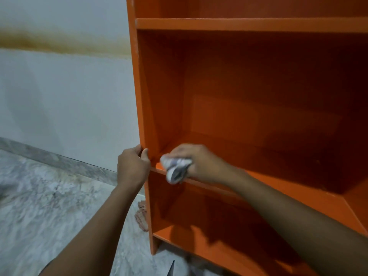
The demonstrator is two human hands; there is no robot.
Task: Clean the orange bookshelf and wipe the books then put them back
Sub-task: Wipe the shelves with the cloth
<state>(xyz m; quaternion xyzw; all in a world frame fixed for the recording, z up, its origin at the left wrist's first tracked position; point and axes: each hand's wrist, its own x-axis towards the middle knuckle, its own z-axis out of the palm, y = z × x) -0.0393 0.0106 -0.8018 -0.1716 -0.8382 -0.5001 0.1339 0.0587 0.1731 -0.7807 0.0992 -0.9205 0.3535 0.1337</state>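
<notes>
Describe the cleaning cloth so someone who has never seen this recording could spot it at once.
Start at the orange bookshelf against the pale wall. Follow its left side panel down to the middle shelf board, near where the left hand grips the panel's edge. There the right hand holds a crumpled rag at the board's front left corner: white with greyish-purple marks, the only pale thing against the orange.

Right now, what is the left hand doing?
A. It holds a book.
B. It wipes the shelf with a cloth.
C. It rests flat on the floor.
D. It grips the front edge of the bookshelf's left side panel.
D. The left hand is wrapped around the front edge of the orange bookshelf side panel, while the right hand presses the crumpled cloth on the shelf.
</notes>
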